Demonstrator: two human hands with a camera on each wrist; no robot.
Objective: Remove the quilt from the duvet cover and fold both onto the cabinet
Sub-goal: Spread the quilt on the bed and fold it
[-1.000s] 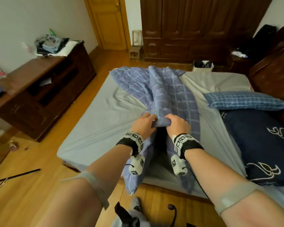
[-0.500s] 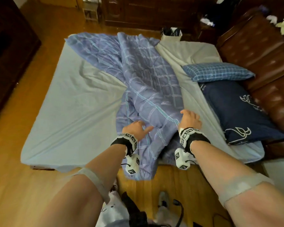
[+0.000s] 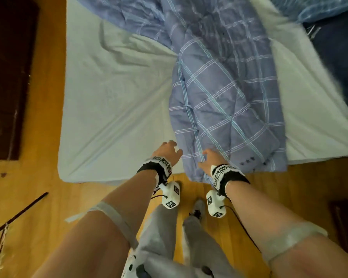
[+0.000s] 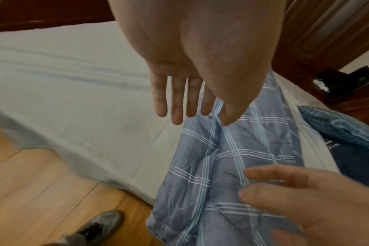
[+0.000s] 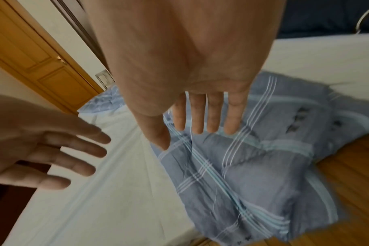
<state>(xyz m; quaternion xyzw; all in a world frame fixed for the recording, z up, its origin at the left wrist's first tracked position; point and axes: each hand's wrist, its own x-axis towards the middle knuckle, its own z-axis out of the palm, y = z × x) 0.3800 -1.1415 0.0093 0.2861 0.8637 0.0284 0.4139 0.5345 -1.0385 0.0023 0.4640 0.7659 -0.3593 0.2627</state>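
Observation:
A blue plaid duvet cover [image 3: 221, 93] with the quilt inside lies bunched lengthwise down the bed, its near end [image 5: 242, 174] hanging over the mattress edge toward the floor. My left hand [image 3: 169, 152] hovers just left of that end, fingers [image 4: 177, 103] straight and spread, holding nothing. To its right my right hand [image 3: 210, 157] is over the cover's near end, fingers [image 5: 197, 114] also straight and apart. Both palms face down above the fabric [image 4: 221, 166]. The cabinet shows only as a dark edge [image 3: 6, 77] at the far left.
A pale sheet [image 3: 113, 109] covers the mattress left and right of the duvet. A dark blue pillow [image 3: 338, 63] lies at the upper right. Wooden floor [image 3: 38, 197] runs along the bed's near edge, where my feet [image 3: 197, 209] stand. A thin dark rod [image 3: 18, 213] lies on the floor at left.
Both hands have let go of the cover's end, which they gripped together a second ago, and now hover open near the bed's edge. The head view has tilted down.

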